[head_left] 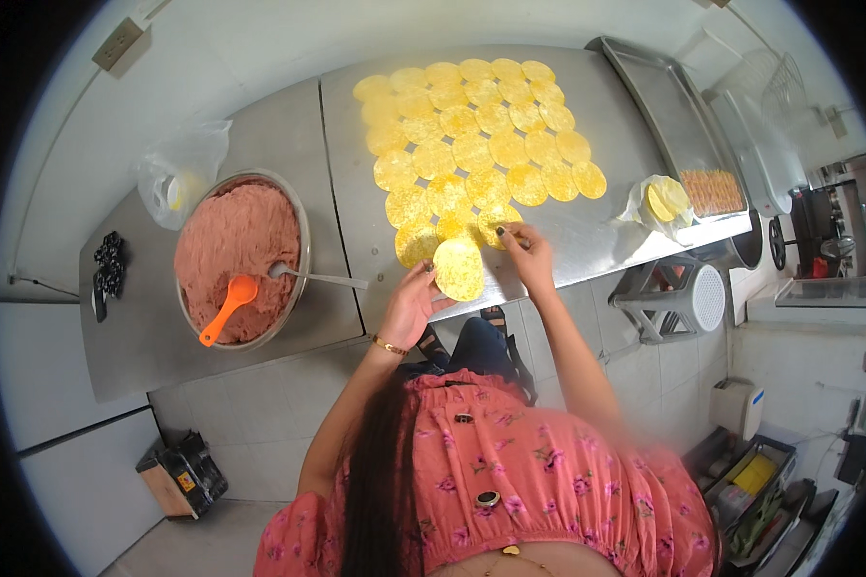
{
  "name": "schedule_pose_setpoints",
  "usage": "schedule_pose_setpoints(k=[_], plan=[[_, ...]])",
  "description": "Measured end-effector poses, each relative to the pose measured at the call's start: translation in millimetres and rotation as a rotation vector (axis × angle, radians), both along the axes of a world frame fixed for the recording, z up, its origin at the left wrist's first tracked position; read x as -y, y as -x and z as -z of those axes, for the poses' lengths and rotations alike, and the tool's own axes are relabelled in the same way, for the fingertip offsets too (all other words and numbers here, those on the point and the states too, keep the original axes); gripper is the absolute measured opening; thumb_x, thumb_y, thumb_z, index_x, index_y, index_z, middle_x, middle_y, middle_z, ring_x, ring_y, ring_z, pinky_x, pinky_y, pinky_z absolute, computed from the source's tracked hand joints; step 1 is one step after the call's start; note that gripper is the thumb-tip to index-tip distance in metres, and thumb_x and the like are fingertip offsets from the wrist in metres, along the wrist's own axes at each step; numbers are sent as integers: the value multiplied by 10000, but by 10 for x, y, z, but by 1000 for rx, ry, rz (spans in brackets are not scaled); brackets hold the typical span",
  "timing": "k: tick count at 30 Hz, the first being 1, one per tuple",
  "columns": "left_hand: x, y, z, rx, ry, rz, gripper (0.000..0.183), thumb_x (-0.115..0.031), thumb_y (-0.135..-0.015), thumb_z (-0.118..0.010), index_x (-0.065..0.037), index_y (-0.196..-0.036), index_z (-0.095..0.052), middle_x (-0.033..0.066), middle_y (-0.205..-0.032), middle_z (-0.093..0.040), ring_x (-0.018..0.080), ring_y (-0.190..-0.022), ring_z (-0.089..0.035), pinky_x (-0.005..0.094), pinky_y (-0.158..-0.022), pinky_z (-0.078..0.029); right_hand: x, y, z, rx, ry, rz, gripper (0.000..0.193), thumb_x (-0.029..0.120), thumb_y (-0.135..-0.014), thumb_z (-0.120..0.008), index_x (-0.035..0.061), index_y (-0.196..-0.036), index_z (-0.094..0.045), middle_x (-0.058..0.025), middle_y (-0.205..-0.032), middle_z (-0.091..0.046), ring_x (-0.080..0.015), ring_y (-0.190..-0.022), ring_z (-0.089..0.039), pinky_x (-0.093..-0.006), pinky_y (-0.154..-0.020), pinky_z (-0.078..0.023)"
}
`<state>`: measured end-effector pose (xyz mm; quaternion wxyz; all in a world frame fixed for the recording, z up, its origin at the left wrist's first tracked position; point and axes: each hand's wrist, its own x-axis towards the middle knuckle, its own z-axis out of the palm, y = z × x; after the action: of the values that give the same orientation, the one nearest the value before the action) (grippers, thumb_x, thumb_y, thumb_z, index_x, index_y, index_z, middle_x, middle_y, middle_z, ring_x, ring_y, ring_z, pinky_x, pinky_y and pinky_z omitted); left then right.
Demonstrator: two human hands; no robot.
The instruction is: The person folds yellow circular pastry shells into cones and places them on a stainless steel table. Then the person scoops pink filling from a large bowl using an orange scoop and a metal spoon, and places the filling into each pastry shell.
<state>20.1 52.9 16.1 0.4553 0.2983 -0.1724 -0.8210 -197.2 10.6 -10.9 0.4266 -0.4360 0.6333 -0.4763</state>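
Round yellow tortillas (471,152) lie in rows on the steel table, edges touching or overlapping. At the table's front edge my left hand (412,306) holds up a tortilla (459,270); I cannot tell whether more are stacked behind it. My right hand (530,258) is at the front row, its thumb and fingers pinched at the edge of a tortilla (496,219) there. To the left stands a big round bowl (304,252) heaped with pinkish ground meat (236,226). An orange scoop (229,306) and a metal spoon (303,275) rest in it.
A plastic bag (178,178) lies behind the bowl, a black bunched item (109,264) left of it. At the right, a bag of tortillas (662,204) sits beside a metal tray (659,91) with rows of thin orange-brown pieces. A grey stool (678,298) stands below the table.
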Motion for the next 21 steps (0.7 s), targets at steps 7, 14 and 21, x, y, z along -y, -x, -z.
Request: schedule_pose_setpoints(k=[7,14,21], plan=[[190,212,56,349,139,107,324,-179,-942,-428,-51,-1238,-453,98,-1275,-494,230,-1121,-533,409,-923,-465,-251,-53,-239,790,-317,-103,166,73,-865,-600,39,-1026,-574,-43,-933,-640,-123,-823,-619,-265,-736,-509],[251,295,246,1719,1277,185,415,-220,-862,-546,-37,-1233,-501,102,-1322,-476,298,-1207,-431,470,-1057,-286,-119,409,-316,496,-163,115,188,69,-840,-608,27,-1019,-571,-69,-880,-656,-126,-724,-630,-251,-644,-523],[272,255,352,1775,1319,380,428,-253,-864,-547,-52,-1240,-506,80,-1331,-473,249,-1243,-409,485,-1092,-202,131,783,-557,526,12,112,241,60,-847,-594,8,-1080,-559,-41,-881,-654,-103,-720,-620,-208,-627,-496]])
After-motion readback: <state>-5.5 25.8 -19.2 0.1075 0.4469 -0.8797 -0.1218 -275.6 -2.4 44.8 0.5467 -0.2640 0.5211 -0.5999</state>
